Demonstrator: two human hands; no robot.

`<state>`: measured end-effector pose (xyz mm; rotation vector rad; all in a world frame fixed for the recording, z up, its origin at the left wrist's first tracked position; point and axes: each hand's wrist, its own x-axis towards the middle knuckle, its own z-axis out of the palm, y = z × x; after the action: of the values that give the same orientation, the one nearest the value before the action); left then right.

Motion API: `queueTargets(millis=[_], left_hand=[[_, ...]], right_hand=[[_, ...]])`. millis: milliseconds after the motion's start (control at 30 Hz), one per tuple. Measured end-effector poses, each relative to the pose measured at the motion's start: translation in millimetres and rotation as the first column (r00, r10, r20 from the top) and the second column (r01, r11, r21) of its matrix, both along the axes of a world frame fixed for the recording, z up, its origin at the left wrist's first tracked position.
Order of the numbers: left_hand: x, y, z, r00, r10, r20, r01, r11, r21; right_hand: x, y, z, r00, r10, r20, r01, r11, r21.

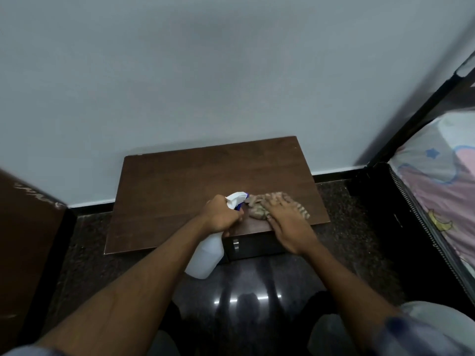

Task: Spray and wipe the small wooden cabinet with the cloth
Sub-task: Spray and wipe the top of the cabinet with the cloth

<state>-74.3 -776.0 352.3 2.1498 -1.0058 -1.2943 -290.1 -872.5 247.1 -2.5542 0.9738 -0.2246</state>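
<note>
Pale grey wall (231,73) fills the upper part of the view, and a small wooden cabinet (180,181) stands against it on a dark speckled floor (354,227). Its brown top is a wide rectangle, with the long side running along the wall. On the dark front, under the top's near edge, a small metal handle (236,245) is visible.

A spray bottle (205,255) is gripped at the neck by the left hand (222,217), fingers closed around it. The bottle is tilted: its long axis runs from the white body, low and near the person, up to the white and blue nozzle (237,199), which points away and to the right, toward the cloth. The body is translucent white (how much liquid is inside, I cannot tell).

The right hand (288,227) lies flat and open, palm down, pressing a brownish striped cloth (259,204) on the right front part of the cabinet top. The cloth is crumpled and partly covered by the fingers.

At the right a bed with a patterned sheet (442,176) stands beside the cabinet, apart from it. At the left edge is another brown wooden panel (23,240).
</note>
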Motion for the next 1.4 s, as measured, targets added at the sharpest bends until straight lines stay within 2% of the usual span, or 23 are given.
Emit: queueTargets(millis=[133, 267, 333, 400, 467, 500, 567, 633, 667, 733, 800, 867, 900, 933, 1000, 1067, 1167, 1267, 1333, 1400], left_hand=[[-1.7, 26.5, -11.2, 0.998, 0.021, 0.052, -0.023, 0.999, 0.045], [-6.7, 52.1, -23.7, 0.999, 0.045, 0.031, -0.047, 0.997, 0.067], [-8.1, 60.9, -27.7, 0.998, 0.058, 0.004, -0.058, 0.996, 0.065], [-8.7, 66.7, -31.0, 0.998, 0.063, -0.031, -0.061, 0.996, 0.058], [-7.9, 71.1, -31.9, 0.994, 0.074, -0.077, -0.071, 0.997, 0.037], [-6.1, 72.8, -32.2, 0.992, 0.084, -0.099, -0.082, 0.996, 0.021], [-0.7, 77.0, -31.0, 0.987, 0.115, -0.116, -0.117, 0.993, -0.017], [4.8, 81.2, -26.5, 0.985, 0.141, -0.102, -0.146, 0.989, -0.039], [7.0, 82.2, -24.5, 0.984, 0.155, -0.084, -0.159, 0.986, -0.044], [10.3, 84.3, -20.7, 0.982, 0.181, -0.048, -0.183, 0.982, -0.053], [13.0, 88.5, -17.1, 0.980, 0.199, -0.022, -0.200, 0.978, -0.052], [15.9, 94.2, -16.7, 0.979, 0.204, -0.024, -0.204, 0.978, -0.029], [17.0, 96.9, -17.2, 0.978, 0.207, -0.035, -0.208, 0.978, -0.028], [17.9, 99.2, -17.7, 0.976, 0.213, -0.048, -0.215, 0.976, -0.033], [19.5, 103.9, -21.5, 0.969, 0.238, -0.067, -0.241, 0.970, -0.036], [17.9, 111.1, -24.4, 0.957, 0.283, -0.068, -0.285, 0.958, -0.018], [13.1, 124.6, -30.2, 0.922, 0.384, -0.054, -0.385, 0.923, -0.005], [10.3, 137.3, -33.2, 0.849, 0.529, -0.011, -0.529, 0.849, -0.019], [10.5, 145.3, -36.6, 0.826, 0.564, -0.011, -0.564, 0.825, -0.042], [12.5, 151.0, -37.8, 0.818, 0.575, -0.025, -0.575, 0.815, -0.068]], right_hand=[[-29.9, -47.1, 1.1, 0.946, -0.324, 0.026, 0.325, 0.942, -0.081], [7.5, -47.7, -6.5, 0.842, -0.538, -0.048, 0.534, 0.842, -0.074], [29.4, -24.2, -6.5, 0.869, -0.494, -0.038, 0.491, 0.868, -0.071], [39.1, 9.2, -8.1, 0.974, -0.218, -0.057, 0.212, 0.973, -0.089], [28.9, 24.3, -2.2, 0.994, 0.071, -0.082, -0.077, 0.995, -0.066], [20.2, 16.4, 0.1, 0.992, 0.097, -0.076, -0.102, 0.992, -0.069], [12.8, -11.4, -0.5, 0.991, -0.113, -0.068, 0.107, 0.991, -0.086], [29.2, -28.1, 1.5, 0.913, -0.398, -0.087, 0.391, 0.916, -0.086], [48.9, -21.7, 3.7, 0.880, -0.463, -0.107, 0.455, 0.886, -0.088], [95.7, 15.1, 8.8, 0.927, -0.351, -0.135, 0.344, 0.936, -0.069], [123.4, 62.6, 12.7, 0.992, -0.045, -0.122, 0.044, 0.999, -0.009], [112.2, 90.5, 7.4, 0.978, 0.180, -0.109, -0.184, 0.982, -0.031], [96.0, 86.6, 6.7, 0.978, 0.199, -0.064, -0.203, 0.977, -0.067], [76.1, 72.7, 2.3, 0.987, 0.153, -0.040, -0.156, 0.983, -0.096], [35.4, 31.9, -6.5, 0.998, -0.040, -0.051, 0.034, 0.993, -0.113], [6.2, -11.5, -14.1, 0.979, -0.198, -0.047, 0.193, 0.976, -0.102], [2.8, -29.5, -18.0, 0.960, -0.274, -0.052, 0.267, 0.958, -0.107], [19.8, -13.6, -12.3, 0.918, -0.389, -0.073, 0.381, 0.919, -0.104], [46.1, 5.1, -3.9, 0.920, -0.382, -0.084, 0.380, 0.924, -0.043], [83.8, 36.5, 2.6, 0.975, -0.215, -0.058, 0.216, 0.976, 0.011]])
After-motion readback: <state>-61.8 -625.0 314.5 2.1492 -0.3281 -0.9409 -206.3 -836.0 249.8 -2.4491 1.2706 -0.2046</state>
